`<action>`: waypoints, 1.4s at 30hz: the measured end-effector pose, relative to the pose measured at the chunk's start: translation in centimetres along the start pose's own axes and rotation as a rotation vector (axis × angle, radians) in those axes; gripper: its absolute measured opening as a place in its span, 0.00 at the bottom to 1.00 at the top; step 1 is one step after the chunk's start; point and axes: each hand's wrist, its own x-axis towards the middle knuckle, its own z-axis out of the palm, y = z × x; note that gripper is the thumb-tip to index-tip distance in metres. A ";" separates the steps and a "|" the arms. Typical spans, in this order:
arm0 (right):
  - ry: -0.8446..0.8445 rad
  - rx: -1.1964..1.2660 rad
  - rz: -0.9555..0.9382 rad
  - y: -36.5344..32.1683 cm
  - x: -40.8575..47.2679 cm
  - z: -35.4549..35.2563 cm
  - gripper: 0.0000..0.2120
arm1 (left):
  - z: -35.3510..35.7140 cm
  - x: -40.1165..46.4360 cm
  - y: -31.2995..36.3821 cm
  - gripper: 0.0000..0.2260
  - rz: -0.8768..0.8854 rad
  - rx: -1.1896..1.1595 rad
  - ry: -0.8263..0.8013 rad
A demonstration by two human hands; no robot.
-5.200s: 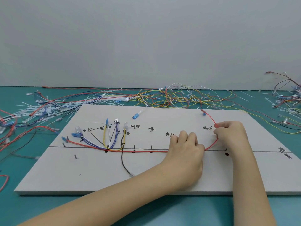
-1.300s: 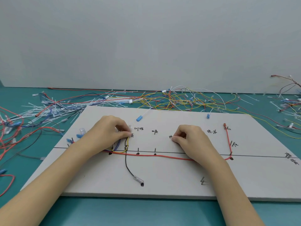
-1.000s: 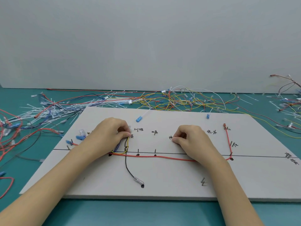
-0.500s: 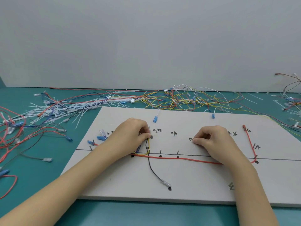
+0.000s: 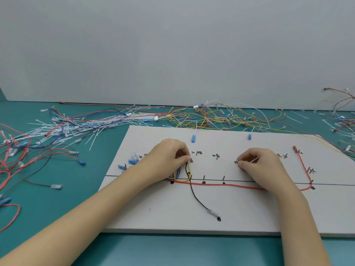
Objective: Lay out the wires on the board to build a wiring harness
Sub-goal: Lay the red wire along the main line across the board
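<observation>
Two hands lay wires on a white board [image 5: 221, 217] that sits on a green bench [image 5: 57, 204].

The left hand [image 5: 165, 160] rests on the board's left part, and its grip pinches the top ends of the yellow wire [image 5: 189, 169] and black wire [image 5: 196, 196] there. The right hand [image 5: 263, 166] rests on the board's middle, its grip curled tight with thumb and finger pinched together; I cannot tell what it holds. A red wire [image 5: 230, 185] runs along the black line on the board, passes under the right hand, then bends up near the board's right end. Behind the board lies a messy pile of loose wires [image 5: 211, 118]. Left of the board lie white ties [image 5: 86, 127] and more wires. A plain grey wall [image 5: 172, 45] stands behind the bench.
</observation>
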 end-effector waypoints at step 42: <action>-0.041 -0.188 -0.124 -3.0 -1.3 4.1 0.10 | -2.3 -1.6 -3.4 0.06 -0.080 0.018 0.063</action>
